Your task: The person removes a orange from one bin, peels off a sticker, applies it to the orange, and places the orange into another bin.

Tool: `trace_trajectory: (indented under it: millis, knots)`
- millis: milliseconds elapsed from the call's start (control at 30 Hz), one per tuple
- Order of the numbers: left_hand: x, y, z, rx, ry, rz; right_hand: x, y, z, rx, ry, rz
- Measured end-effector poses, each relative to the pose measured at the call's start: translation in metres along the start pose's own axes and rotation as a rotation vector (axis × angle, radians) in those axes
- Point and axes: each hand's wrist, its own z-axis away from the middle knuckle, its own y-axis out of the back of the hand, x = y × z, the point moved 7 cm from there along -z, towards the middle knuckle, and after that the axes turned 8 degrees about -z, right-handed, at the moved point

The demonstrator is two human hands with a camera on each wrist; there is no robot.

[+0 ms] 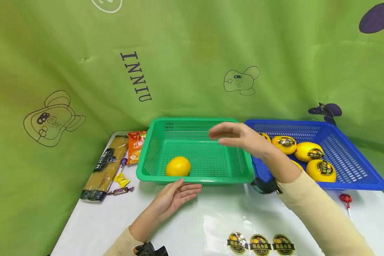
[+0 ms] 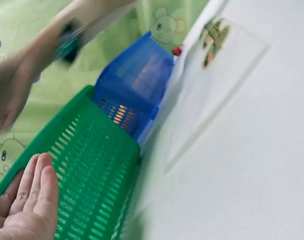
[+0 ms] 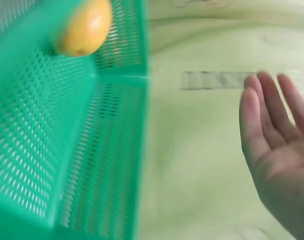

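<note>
The left hand (image 1: 178, 197) is at the front rim of a green basket (image 1: 195, 179), its fingers straight and nothing in its grasp. Inside that basket, near the front left corner, lies one round yellow-orange fruit (image 1: 178, 166); no label shows on it. Over the basket's right side the right hand (image 1: 232, 136) is raised with fingers extended and holds nothing. To the right, a blue basket (image 1: 355, 153) contains several yellow fruits (image 1: 308, 152) bearing black-and-gold labels. The right forearm hides part of this basket and its fruit.
A clear sheet (image 1: 217, 227) with round labels (image 1: 260, 244) lies on the white table in front. At the left are a brown package (image 1: 107, 167), an orange snack packet (image 1: 136, 144) and wrapped candies (image 1: 121, 180). A red lollipop (image 1: 345, 198) lies at the right. Green cloth (image 1: 192, 53) hangs behind.
</note>
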Motion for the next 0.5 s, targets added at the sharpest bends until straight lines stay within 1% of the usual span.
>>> trace_trajectory:
  millis: [67, 100, 133, 200, 233, 300, 333, 400, 433, 500]
  knots:
    - [-0.004, -0.003, -0.005, 0.015, 0.002, -0.018, 0.019, -0.003, -0.039, -0.123, -0.12, -0.004]
    - [-0.007, -0.006, -0.007, 0.016, 0.007, -0.02, 0.032, -0.006, -0.055, -0.189, -0.172, -0.012]
    - [-0.01, -0.008, -0.009, 0.016, 0.015, -0.015, 0.047, -0.01, -0.066, -0.259, -0.223, -0.021]
    - [-0.018, -0.016, -0.012, 0.017, 0.037, -0.004, 0.081, -0.02, -0.078, -0.398, -0.34, -0.008]
    - [-0.022, -0.02, -0.014, 0.014, 0.049, 0.0, 0.097, -0.025, -0.079, -0.468, -0.401, -0.005]
    - [-0.03, -0.032, -0.022, -0.028, 0.089, 0.006, 0.127, -0.026, -0.065, -0.546, -0.528, -0.008]
    - [-0.034, -0.038, -0.026, -0.049, 0.103, 0.003, 0.137, -0.026, -0.056, -0.571, -0.581, -0.006]
    - [-0.038, -0.047, -0.033, -0.082, 0.121, -0.006, 0.152, -0.025, -0.041, -0.575, -0.651, -0.013]
    - [-0.038, -0.051, -0.036, -0.097, 0.123, -0.009, 0.155, -0.024, -0.036, -0.561, -0.66, -0.003]
    - [-0.039, -0.056, -0.039, -0.117, 0.13, -0.016, 0.154, -0.021, -0.029, -0.525, -0.646, 0.038]
